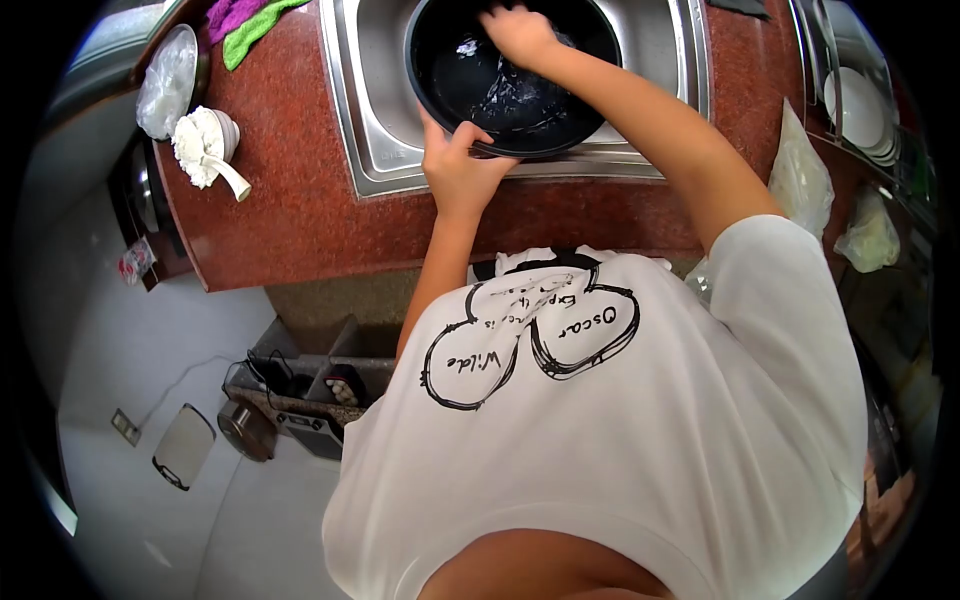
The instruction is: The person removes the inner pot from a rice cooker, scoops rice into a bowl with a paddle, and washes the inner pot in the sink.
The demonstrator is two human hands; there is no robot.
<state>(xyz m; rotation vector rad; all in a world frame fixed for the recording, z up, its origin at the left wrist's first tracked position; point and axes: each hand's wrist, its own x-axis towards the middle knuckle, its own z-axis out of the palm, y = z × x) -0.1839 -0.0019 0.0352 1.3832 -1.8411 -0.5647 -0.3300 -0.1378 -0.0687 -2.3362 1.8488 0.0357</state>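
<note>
A large round black basin rests tilted over the stainless steel sink. Wet, shiny patches and water show inside it. My left hand grips the basin's near rim at the lower left, thumb and fingers on either side of the edge. Inside the basin, my right hand is near the far wall with its fingers bent. Whatever lies under those fingers is hidden. The far edge of the basin is cut off by the top of the view.
On the red countertop stands a small bowl of white powder with a spoon, near a plastic-covered item. Green and purple cloths lie at the upper left. A dish rack with white plates and plastic bags sit right.
</note>
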